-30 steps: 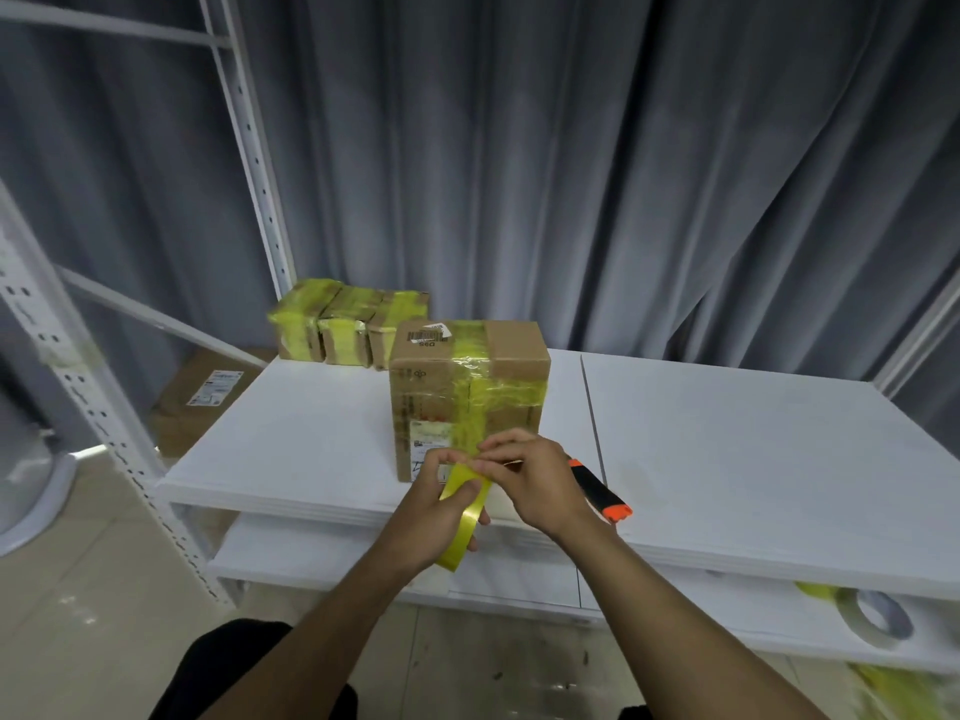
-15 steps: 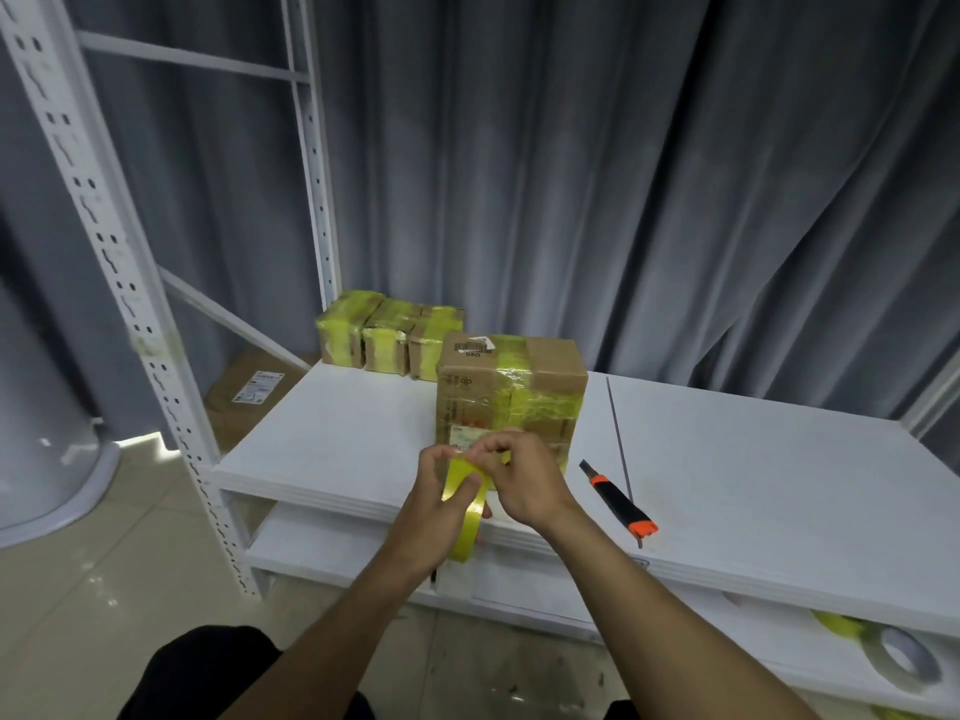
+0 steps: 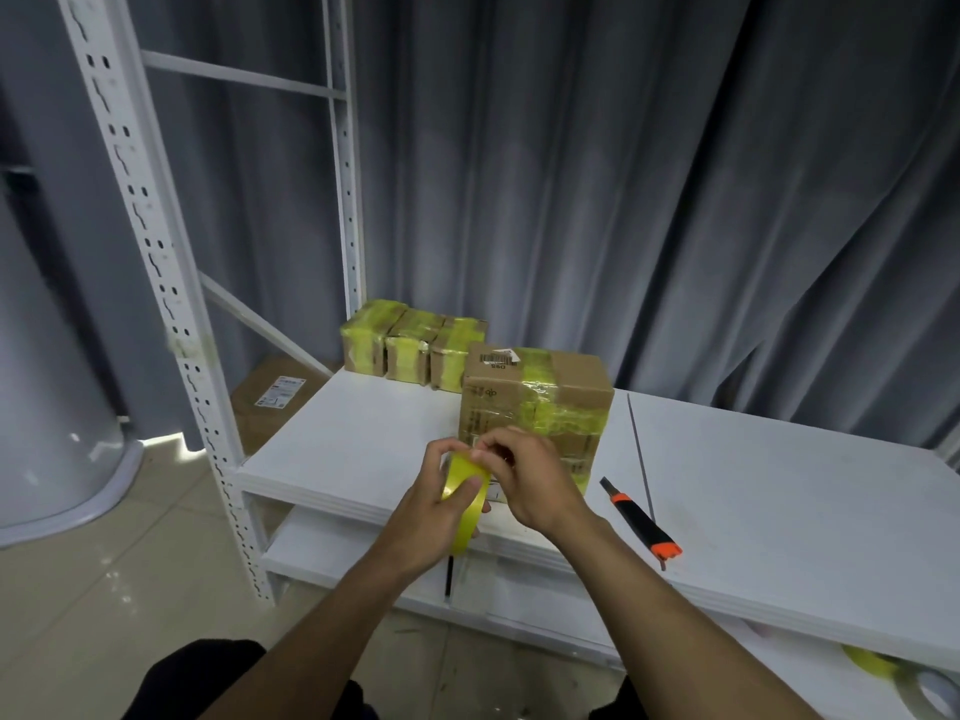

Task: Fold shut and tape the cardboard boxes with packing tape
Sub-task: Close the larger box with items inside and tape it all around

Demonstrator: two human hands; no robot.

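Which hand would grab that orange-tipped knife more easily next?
Probably the right hand: the knife lies just beside it, and it only picks at the tape roll that the left hand grips.

Right hand (image 3: 524,485) has slid left, clear of the utility knife (image 3: 641,522), which now shows whole, and the tape roll (image 3: 457,470) in the left hand (image 3: 426,522) sits more upright.

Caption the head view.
Left hand holds a yellow tape roll; right hand picks at it before a taped cardboard box.

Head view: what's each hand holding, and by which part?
Left hand grips the yellow tape roll across its outer band. Right hand pinches at the roll's top edge, apparently the tape end; too small to confirm.
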